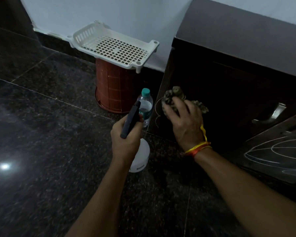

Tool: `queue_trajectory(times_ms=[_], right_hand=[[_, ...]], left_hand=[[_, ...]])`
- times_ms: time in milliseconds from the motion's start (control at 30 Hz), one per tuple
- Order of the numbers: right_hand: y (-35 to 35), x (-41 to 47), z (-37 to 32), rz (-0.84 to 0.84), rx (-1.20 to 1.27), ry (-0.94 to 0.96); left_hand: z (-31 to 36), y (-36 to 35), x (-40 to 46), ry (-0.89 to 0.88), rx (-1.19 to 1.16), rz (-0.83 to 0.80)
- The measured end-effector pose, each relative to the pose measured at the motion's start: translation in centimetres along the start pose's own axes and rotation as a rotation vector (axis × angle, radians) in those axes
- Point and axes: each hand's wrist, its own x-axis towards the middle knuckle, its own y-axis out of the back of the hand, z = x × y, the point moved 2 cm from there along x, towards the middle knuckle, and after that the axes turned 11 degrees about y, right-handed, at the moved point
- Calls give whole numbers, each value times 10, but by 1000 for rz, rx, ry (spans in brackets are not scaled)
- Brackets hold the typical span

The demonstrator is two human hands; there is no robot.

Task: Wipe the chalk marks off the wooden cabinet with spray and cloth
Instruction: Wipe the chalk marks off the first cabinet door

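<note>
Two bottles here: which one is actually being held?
The white spray bottle, gripped by its black trigger head in the left hand. The clear water bottle with the teal cap stands untouched on the floor.

The cabinet [229, 79] is dark wood with a smooth, faintly satin face and a shiny metal handle [270, 115]; the cloth [171, 100] pressed to it looks rough and crumpled. The floor [41, 134] is glossy speckled stone; the white tray [116, 47], the red-brown bin [113, 89] and the spray bottle [140, 156] are matt plastic; the water bottle [145, 106] is clear, shiny plastic.
</note>
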Motion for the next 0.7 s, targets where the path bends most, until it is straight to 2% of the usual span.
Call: queue_trajectory(times_ms=[167,367,500,700], right_hand=[[35,47,18,179,-33,-47],[39,64,21,249,-135,-25],[14,48,10,222,-109,56],[-40,-10,-21,-1,-25,148]], left_hand=[[11,1,-2,-4,0,-7],[11,2,-1,-7,6,-12],[4,2,2,-6,-1,-15],[-7,6,9,15,30,-21]])
